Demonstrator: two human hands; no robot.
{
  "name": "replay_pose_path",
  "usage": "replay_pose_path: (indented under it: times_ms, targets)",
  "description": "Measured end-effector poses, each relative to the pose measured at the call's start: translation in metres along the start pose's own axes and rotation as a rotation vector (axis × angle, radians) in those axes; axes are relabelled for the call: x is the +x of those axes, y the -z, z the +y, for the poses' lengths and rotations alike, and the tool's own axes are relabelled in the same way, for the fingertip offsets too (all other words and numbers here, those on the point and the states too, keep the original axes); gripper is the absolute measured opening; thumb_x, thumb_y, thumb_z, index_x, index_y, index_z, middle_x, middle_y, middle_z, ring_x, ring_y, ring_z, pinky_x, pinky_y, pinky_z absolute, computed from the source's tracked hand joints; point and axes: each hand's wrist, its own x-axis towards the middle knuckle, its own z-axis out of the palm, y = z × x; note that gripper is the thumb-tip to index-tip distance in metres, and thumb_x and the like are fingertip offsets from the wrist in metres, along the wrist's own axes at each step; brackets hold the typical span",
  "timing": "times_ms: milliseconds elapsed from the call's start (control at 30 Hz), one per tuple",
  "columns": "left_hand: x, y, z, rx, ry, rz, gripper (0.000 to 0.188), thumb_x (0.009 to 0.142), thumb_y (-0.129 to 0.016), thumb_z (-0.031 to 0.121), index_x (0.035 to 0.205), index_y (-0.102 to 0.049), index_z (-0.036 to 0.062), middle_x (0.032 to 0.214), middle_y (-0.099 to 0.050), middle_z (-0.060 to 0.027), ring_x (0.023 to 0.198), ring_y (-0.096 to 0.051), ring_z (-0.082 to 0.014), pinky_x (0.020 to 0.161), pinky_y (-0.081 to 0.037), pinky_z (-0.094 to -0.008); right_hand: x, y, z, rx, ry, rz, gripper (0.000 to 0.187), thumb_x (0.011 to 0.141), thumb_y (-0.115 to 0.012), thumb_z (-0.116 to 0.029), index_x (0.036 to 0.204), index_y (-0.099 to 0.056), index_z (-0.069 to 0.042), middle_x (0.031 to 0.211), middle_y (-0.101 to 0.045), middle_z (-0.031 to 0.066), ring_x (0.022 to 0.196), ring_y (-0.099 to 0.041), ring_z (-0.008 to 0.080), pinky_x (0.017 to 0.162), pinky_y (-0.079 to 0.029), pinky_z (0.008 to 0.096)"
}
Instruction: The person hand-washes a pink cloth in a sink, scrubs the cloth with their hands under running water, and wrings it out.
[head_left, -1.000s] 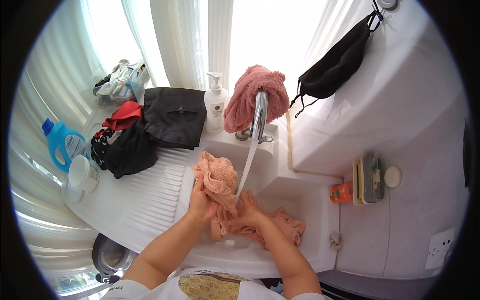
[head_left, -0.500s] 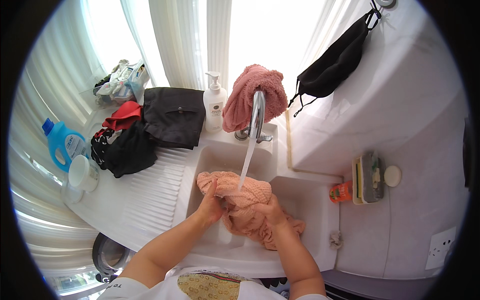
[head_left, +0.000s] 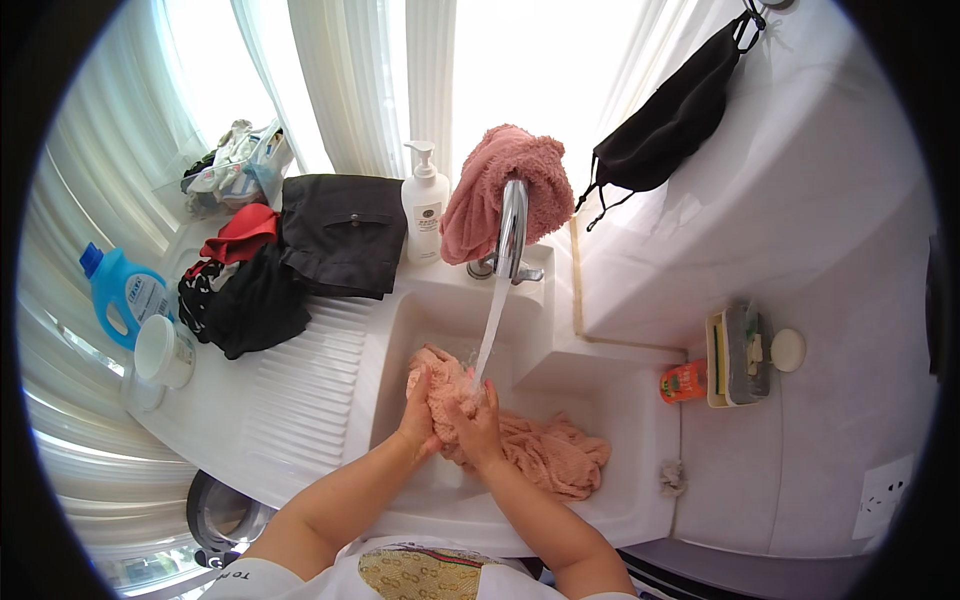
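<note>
A wet peach-coloured towel lies partly in the white sink, its left end bunched up between my hands. My left hand grips the bunched part from the left. On the other side, my right hand presses into the same bunch, fingers pointing up towards the stream. Water runs from the chrome faucet and splashes on the towel and on my right fingers. The rest of the cloth trails to the right across the sink bottom.
Left of the sink is a ribbed washboard, with dark clothes, folded black trousers, a blue detergent bottle and a white tub beyond. A white pump bottle and a pink towel stand behind. An orange bottle is at right.
My right hand has moved left and up, close to my left hand. The towel between them is now squeezed into a tighter bunch, and its other end lies spread out to the right.
</note>
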Motion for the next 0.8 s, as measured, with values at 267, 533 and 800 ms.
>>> replay_pose_path:
  times_ms: [267, 533, 800]
  targets:
    - [0.007, 0.006, -0.007, 0.219, -0.237, 0.131, 0.02, 0.096, -0.045, 0.026, 0.095, -0.051, 0.0077, 0.091, -0.058, -0.0083, 0.083, -0.061, -0.0229, 0.07, -0.054, -0.0353, 0.004, -0.021, -0.008, -0.058, 0.026, 0.155, 0.035, 0.084, -0.064, -0.034, 0.095, -0.063, 0.0, 0.092, -0.063, 0.0229, 0.086, -0.059, 0.0406, 0.079, -0.047, 0.0431]
    - [0.017, 0.012, -0.016, 0.398, -0.243, 0.307, 0.006, 0.093, -0.05, 0.016, 0.091, -0.05, 0.0097, 0.087, -0.057, -0.0041, 0.079, -0.059, -0.0163, 0.065, -0.053, -0.0312, 0.007, -0.009, 0.005, -0.008, -0.098, 0.092, 0.029, 0.084, -0.064, -0.029, 0.088, -0.065, 0.0, 0.086, -0.065, 0.0236, 0.078, -0.065, 0.0372, 0.068, -0.05, 0.0404]
    - [0.022, 0.032, -0.011, 0.649, -0.225, 0.298, 0.024, 0.091, -0.053, 0.017, 0.113, -0.053, 0.0057, 0.107, -0.058, -0.0081, 0.098, -0.058, -0.0188, 0.08, -0.049, -0.0313, 0.048, 0.021, 0.036, 0.185, -0.487, -0.395, 0.035, 0.086, -0.065, -0.032, 0.105, -0.063, -0.002, 0.105, -0.065, 0.013, 0.096, -0.06, 0.0186, 0.082, -0.047, 0.0315]
